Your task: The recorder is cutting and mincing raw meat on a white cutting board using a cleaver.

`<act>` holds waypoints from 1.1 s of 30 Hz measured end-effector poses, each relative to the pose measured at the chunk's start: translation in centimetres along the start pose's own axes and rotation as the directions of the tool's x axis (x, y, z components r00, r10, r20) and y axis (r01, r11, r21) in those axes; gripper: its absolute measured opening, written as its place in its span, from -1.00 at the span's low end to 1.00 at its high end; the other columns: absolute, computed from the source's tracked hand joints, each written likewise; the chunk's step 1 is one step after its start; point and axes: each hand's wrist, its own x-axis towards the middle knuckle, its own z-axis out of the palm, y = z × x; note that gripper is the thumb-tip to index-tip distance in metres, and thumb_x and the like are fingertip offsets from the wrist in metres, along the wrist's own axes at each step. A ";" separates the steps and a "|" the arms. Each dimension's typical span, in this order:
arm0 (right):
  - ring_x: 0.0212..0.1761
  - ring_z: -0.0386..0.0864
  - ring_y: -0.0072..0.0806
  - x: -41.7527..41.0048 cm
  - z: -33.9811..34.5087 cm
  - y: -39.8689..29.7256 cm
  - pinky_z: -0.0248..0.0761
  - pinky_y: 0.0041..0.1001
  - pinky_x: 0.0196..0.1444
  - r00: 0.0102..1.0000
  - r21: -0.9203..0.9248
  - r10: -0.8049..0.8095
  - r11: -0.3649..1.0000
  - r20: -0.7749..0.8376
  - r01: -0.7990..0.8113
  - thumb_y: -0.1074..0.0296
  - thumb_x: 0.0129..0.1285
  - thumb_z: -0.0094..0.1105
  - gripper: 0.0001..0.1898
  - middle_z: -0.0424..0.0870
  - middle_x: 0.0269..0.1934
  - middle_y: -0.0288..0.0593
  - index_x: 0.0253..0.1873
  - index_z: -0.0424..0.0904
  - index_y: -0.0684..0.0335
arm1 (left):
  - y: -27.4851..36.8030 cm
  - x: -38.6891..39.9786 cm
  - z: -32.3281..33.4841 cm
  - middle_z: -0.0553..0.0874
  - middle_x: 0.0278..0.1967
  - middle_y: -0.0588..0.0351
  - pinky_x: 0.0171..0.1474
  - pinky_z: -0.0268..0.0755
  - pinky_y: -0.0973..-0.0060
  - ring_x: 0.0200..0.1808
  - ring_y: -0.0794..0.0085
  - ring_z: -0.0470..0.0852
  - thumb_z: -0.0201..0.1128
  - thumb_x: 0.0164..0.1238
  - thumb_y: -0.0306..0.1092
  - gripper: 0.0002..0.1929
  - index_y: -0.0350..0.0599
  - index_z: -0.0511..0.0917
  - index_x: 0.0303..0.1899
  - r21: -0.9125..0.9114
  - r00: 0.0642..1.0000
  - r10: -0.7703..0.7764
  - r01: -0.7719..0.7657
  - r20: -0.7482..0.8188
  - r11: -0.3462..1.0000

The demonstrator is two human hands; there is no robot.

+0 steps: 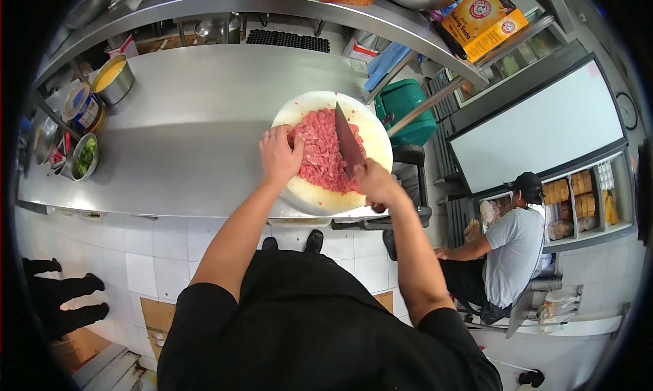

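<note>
A round white cutting board [375, 118] lies at the right end of a stainless steel table [189, 161]. Chopped raw meat [319, 146] is spread over its middle. My right hand [380, 184] grips the handle of a large kitchen knife [348, 143], whose wide blade reaches up across the right part of the meat. At the left edge of the board, my left hand [281, 153] rests against the meat with its fingers bent; whether it pinches any of the meat cannot be told.
At the table's left end stand a steel pot of yellow liquid [113, 80], a plastic jar [83, 107] and a bowl of chopped greens [84, 157]. A steel shelf [245, 4] crosses above the back. A green bin [405, 110] and a co-worker [512, 243] by an open chest freezer are at right.
</note>
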 end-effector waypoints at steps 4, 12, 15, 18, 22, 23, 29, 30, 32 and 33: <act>-0.50 0.77 -0.07 -4.3 -2.9 -3.8 0.61 -0.08 -0.38 0.987 0.055 -0.131 0.989 -0.099 0.136 0.11 0.77 0.06 -0.61 0.77 -0.33 0.19 0.24 0.54 0.42 | -1.1 -0.4 -0.3 0.79 0.13 -0.04 0.33 0.42 0.00 0.25 -0.04 0.66 0.40 0.54 -0.11 -0.67 -0.09 0.69 0.14 0.026 0.997 0.020 -0.018 -0.072 0.999; -0.52 0.79 0.16 -0.7 -0.6 -2.0 0.69 0.01 -0.32 0.998 -0.035 -0.066 0.997 0.001 0.066 0.07 0.74 0.05 -0.55 0.83 -0.25 0.38 0.22 0.61 0.46 | -0.8 -0.4 -0.2 0.79 0.10 -0.01 0.32 0.42 0.00 0.23 -0.05 0.67 0.40 0.55 -0.10 -0.67 -0.09 0.69 0.13 0.019 0.998 0.026 -0.025 -0.048 1.000; -0.33 0.79 0.42 -2.2 -2.6 -2.0 0.65 0.21 -0.17 0.935 -0.082 -0.318 0.948 -0.160 0.308 0.09 0.75 0.07 -0.58 0.81 -0.27 0.42 0.25 0.59 0.41 | -0.8 -0.4 0.1 0.79 0.08 -0.02 0.31 0.43 0.00 0.21 -0.06 0.67 0.40 0.55 -0.10 -0.68 -0.09 0.69 0.12 0.000 0.995 0.032 -0.032 -0.092 0.999; -0.14 0.78 0.51 -1.2 0.3 0.5 0.62 0.29 0.00 0.842 -0.274 -0.417 0.901 -0.343 0.335 0.10 0.75 0.07 -0.60 0.79 -0.20 0.51 0.31 0.56 0.37 | -0.1 -0.2 0.0 0.79 0.08 -0.02 0.31 0.43 -0.01 0.21 -0.06 0.68 0.40 0.55 -0.11 -0.68 -0.09 0.69 0.12 0.007 0.997 0.031 -0.031 -0.068 1.000; 0.06 0.78 0.45 3.3 0.7 3.7 0.62 0.20 0.18 0.926 -0.366 -0.364 0.879 -0.102 0.305 0.10 0.71 0.11 -0.61 0.82 -0.06 0.48 0.31 0.60 0.33 | -0.1 -0.1 0.7 0.79 0.09 -0.02 0.31 0.43 -0.01 0.21 -0.06 0.68 0.40 0.55 -0.11 -0.68 -0.08 0.69 0.12 -0.004 0.996 0.043 -0.044 -0.083 0.999; 0.10 0.78 0.42 2.7 -0.9 1.8 0.63 0.16 0.20 0.933 -0.354 -0.357 0.879 -0.041 0.321 0.09 0.70 0.13 -0.61 0.83 -0.03 0.44 0.28 0.64 0.32 | -0.6 -0.4 0.4 0.79 0.09 -0.03 0.31 0.43 -0.01 0.21 -0.06 0.68 0.41 0.54 -0.11 -0.68 -0.08 0.69 0.12 -0.005 0.996 0.030 -0.031 -0.082 1.000; 0.01 0.78 0.44 0.2 -2.2 -1.2 0.60 0.25 0.13 0.872 -0.381 -0.440 0.859 -0.213 0.341 0.08 0.73 0.14 -0.62 0.82 -0.11 0.48 0.32 0.52 0.28 | -0.8 0.0 0.4 0.79 0.09 -0.05 0.30 0.44 -0.01 0.20 -0.06 0.69 0.42 0.53 -0.12 -0.67 -0.09 0.69 0.12 -0.005 0.993 0.047 -0.048 -0.111 0.999; -0.02 0.79 0.46 2.4 -1.3 1.3 0.59 0.30 0.12 0.868 -0.369 -0.458 0.853 -0.193 0.368 0.10 0.72 0.13 -0.60 0.81 -0.13 0.52 0.40 0.48 0.26 | -0.2 0.3 0.7 0.79 0.09 -0.05 0.30 0.44 -0.01 0.20 -0.06 0.69 0.42 0.52 -0.12 -0.67 -0.10 0.69 0.12 -0.015 0.994 0.059 -0.061 -0.092 0.998; 0.07 0.81 0.38 5.1 -1.2 3.4 0.61 0.24 0.21 0.925 -0.494 -0.380 0.803 0.009 0.334 0.06 0.71 0.11 -0.57 0.84 -0.05 0.47 0.40 0.55 0.26 | 0.0 0.3 1.0 0.79 0.08 -0.06 0.30 0.44 -0.01 0.19 -0.07 0.69 0.42 0.52 -0.12 -0.67 -0.11 0.68 0.12 -0.018 0.994 0.067 -0.068 -0.089 0.997; 0.10 0.82 0.35 5.9 -2.0 2.8 0.61 0.22 0.24 0.930 -0.486 -0.362 0.804 0.060 0.344 0.05 0.71 0.11 -0.56 0.84 -0.02 0.45 0.40 0.58 0.25 | -0.2 0.3 0.9 0.79 0.08 -0.07 0.29 0.44 -0.01 0.19 -0.08 0.69 0.42 0.52 -0.13 -0.66 -0.12 0.68 0.12 -0.020 0.994 0.068 -0.070 -0.090 0.997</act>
